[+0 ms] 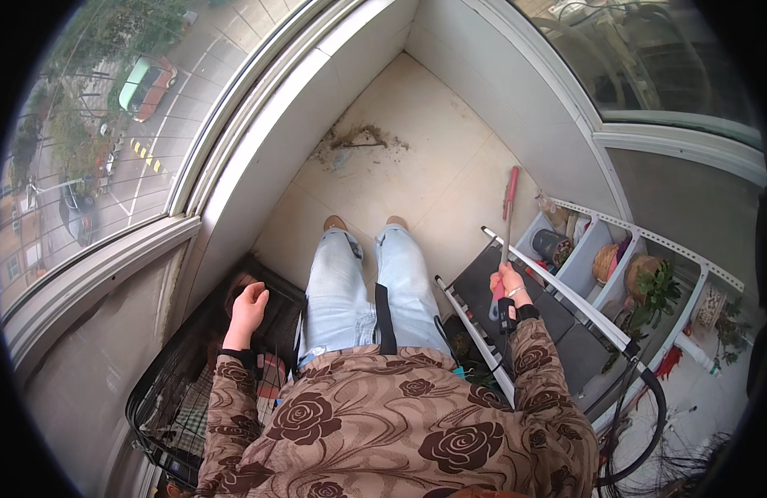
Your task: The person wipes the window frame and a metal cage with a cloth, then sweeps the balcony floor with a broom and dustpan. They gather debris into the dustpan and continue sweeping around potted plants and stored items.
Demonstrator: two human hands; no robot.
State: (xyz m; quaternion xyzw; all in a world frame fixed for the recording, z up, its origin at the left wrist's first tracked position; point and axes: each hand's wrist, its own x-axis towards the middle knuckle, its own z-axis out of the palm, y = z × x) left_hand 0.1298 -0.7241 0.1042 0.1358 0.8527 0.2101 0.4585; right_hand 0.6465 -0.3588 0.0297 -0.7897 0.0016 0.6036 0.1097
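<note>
My right hand [511,283] grips the pole of a long-handled tool [506,230] with pink parts. The tool's pink far end [513,183] reaches over the tiled floor near the right wall; its exact kind is unclear. Over a black wire cage [190,398], my left hand [249,308] hangs with curled fingers and nothing visible in them. Part of its palm is hidden. Ahead of my feet, a patch of dark dirt and debris [364,140] lies on the beige floor [445,124], along the base of the window wall.
A folding step ladder [483,274] with dark treads leans at my right. Behind it, a white slotted-metal rack [648,239] holds several plant pots and a potted green plant [660,280]. Tiled walls [501,93] meet in the corner ahead. A window [128,106] at left overlooks a street.
</note>
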